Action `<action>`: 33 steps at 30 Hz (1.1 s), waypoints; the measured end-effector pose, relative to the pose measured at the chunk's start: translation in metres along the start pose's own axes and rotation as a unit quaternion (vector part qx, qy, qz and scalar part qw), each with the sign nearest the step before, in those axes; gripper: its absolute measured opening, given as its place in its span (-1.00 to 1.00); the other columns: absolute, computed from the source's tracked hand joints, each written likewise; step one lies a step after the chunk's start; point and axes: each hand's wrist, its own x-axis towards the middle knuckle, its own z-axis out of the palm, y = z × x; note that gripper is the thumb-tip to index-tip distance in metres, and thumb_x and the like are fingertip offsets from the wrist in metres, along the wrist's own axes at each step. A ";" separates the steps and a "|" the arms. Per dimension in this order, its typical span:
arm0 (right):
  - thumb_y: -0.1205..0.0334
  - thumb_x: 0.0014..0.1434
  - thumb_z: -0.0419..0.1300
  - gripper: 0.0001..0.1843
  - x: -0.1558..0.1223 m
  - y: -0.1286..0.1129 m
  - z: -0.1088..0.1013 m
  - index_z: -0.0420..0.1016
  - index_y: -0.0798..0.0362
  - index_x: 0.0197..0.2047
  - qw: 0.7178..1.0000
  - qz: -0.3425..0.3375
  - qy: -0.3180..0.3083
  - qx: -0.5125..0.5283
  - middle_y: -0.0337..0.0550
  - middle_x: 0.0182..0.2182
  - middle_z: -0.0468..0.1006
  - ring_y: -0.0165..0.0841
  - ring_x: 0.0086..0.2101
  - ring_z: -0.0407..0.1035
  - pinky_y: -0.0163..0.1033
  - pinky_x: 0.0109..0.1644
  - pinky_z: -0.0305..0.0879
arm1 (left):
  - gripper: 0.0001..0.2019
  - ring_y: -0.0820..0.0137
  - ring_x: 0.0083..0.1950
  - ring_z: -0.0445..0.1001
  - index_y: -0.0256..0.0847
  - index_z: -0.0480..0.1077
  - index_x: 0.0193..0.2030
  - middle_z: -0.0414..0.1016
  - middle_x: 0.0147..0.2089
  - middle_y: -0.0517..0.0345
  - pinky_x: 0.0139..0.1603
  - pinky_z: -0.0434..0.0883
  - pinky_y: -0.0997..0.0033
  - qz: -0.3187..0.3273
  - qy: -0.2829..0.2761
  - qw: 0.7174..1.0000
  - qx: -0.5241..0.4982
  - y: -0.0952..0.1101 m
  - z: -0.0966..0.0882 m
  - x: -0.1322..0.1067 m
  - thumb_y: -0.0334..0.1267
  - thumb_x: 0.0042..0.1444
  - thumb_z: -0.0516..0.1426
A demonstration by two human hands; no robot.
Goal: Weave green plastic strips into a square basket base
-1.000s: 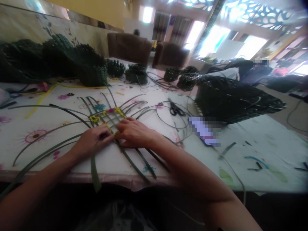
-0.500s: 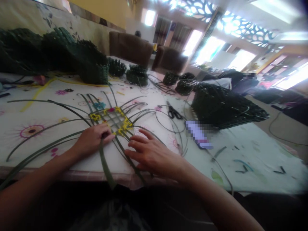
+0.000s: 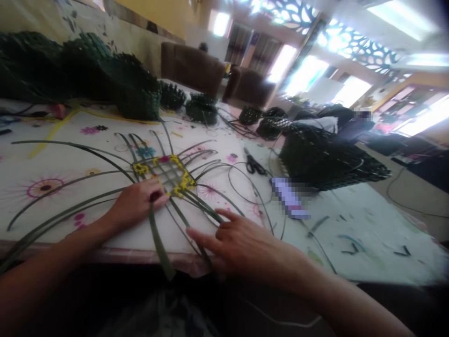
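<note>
A small open lattice of flat green strips point(image 3: 170, 174), bound with yellow ties point(image 3: 185, 181), lies flat with long strip ends fanning out around it. My left hand point(image 3: 143, 199) is closed at the near-left corner of the lattice. Out from under its fingers a wide green strip point(image 3: 159, 245) hangs toward the table edge. My right hand point(image 3: 245, 241) is to the right and nearer me, over strips running from the near side. Its index and little fingers point out while the middle ones curl in around green strips point(image 3: 206, 205); the thumb is hidden.
Black scissors point(image 3: 255, 164) and a blurred-out purple item point(image 3: 289, 196) lie to the right. A large dark woven basket point(image 3: 329, 154) rests behind them. More green woven pieces point(image 3: 136, 91) line the back left. Cut scraps point(image 3: 351, 248) dot the pale tablecloth point(image 3: 379, 220).
My right hand has moved right and toward me, away from the lattice, and its spread middle fingers have curled in. My left hand stays at the same corner.
</note>
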 end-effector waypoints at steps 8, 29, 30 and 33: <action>0.03 0.58 0.19 -0.42 0.018 0.014 -0.005 0.39 0.05 0.54 0.999 -0.027 0.021 0.008 -0.05 -0.11 0.73 -0.27 -0.20 0.53 -0.10 -0.05 0.22 | -0.64 0.29 -0.33 0.43 -0.13 0.41 -0.38 0.52 -0.33 0.09 -0.27 0.28 0.28 -0.003 0.004 1.000 -0.010 0.002 0.000 0.000 0.09 0.25 0.07; 0.26 0.26 0.32 -0.78 0.102 0.023 -0.016 0.55 0.09 -0.44 0.847 0.330 0.071 0.410 -0.38 -0.61 0.32 -0.48 -0.48 0.23 -0.30 -0.35 0.04 | -0.68 0.29 -0.32 0.45 -0.11 0.51 -0.21 0.53 -0.32 0.16 -0.24 0.28 0.33 -0.023 0.017 1.000 0.002 -0.005 0.007 -0.003 0.10 0.23 0.14; 0.24 0.26 0.33 -0.74 0.102 0.023 -0.020 0.52 0.09 -0.46 0.832 0.326 0.065 0.444 -0.40 -0.64 0.27 -0.49 -0.52 0.19 -0.30 -0.39 0.02 | -0.68 0.30 -0.33 0.45 -0.11 0.54 -0.18 0.55 -0.31 0.16 -0.24 0.28 0.34 -0.020 0.019 1.000 -0.002 -0.005 0.007 -0.003 0.09 0.23 0.15; 0.13 0.34 0.32 -0.62 0.104 0.018 -0.029 0.50 0.09 -0.49 0.795 0.297 0.033 0.528 -0.43 -0.70 0.20 -0.51 -0.59 0.07 -0.31 -0.47 -0.06 | -0.66 0.31 -0.30 0.47 -0.10 0.60 -0.08 0.61 -0.24 0.14 -0.23 0.31 0.36 0.001 0.027 0.999 -0.027 -0.007 0.008 -0.005 0.08 0.27 0.14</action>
